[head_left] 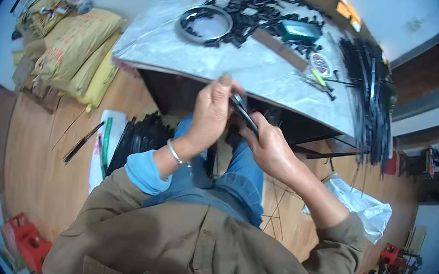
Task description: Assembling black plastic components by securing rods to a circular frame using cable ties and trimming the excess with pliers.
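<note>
My right hand (pixel 274 150) is wrapped round a slim dark tool (pixel 244 112) with a shiny metal end, perhaps pliers or cutters; its exact kind is hard to make out. The metal end points up and left, toward my left hand (pixel 210 113). The left fingers are closed together beside that end, thumb upward. Whatever they pinch is hidden from view. Both hands are over my lap, just in front of the table's near edge. A light bangle circles my left wrist, below a rolled-back blue cuff.
On the covered table (pixel 149 41) lie small black parts (pixel 255 4), a round metal-rimmed tray (pixel 205 24), a teal box (pixel 301 31) and a brown strip (pixel 279 50). Long black strips (pixel 370 95) overhang its right side. Sacks (pixel 79 54) stand left; a white bag (pixel 361 206) lies right.
</note>
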